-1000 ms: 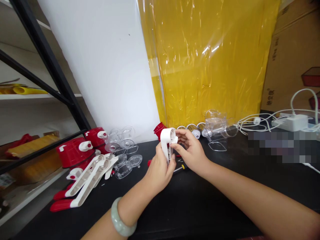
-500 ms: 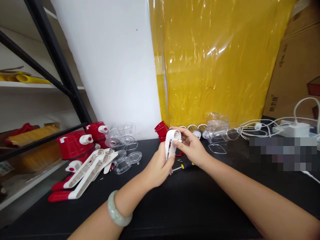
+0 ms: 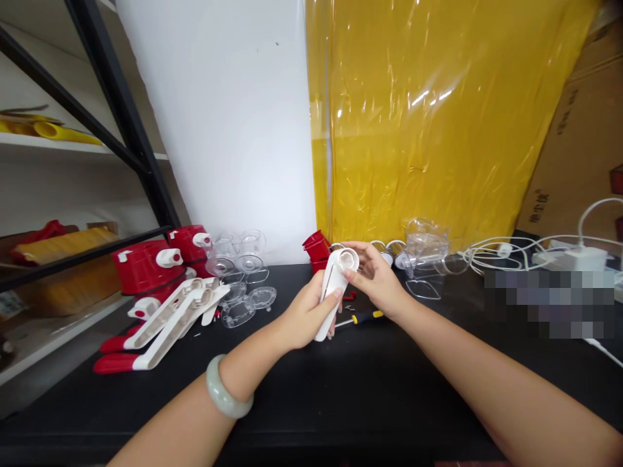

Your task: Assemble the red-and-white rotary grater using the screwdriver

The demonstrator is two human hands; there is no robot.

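Note:
A white plastic handle part (image 3: 332, 275) with a round, ring-shaped end is held up over the middle of the table. My left hand (image 3: 302, 316) is closed around its long body, thumb across the front. At the round end, the thumb and fingers of my right hand (image 3: 374, 277) pinch its edge; some fingertips are hidden behind it. A screwdriver (image 3: 367, 317) with a yellow and black handle lies just beyond my hands. Small screws (image 3: 348, 307) and a small red piece (image 3: 350, 296) rest near it.
On the left lie white handles with red grips (image 3: 165, 334), red housings (image 3: 146, 275) and clear plastic parts (image 3: 238, 311). Behind my hands are red cups (image 3: 316, 246), and clear containers (image 3: 426, 250) stand to the right. White cables (image 3: 487, 250) and a blurred patch occupy the far right.
The handle part has been turned, so its flat face and longer lower end now show. Both hands stay on it. The view has shifted slightly.

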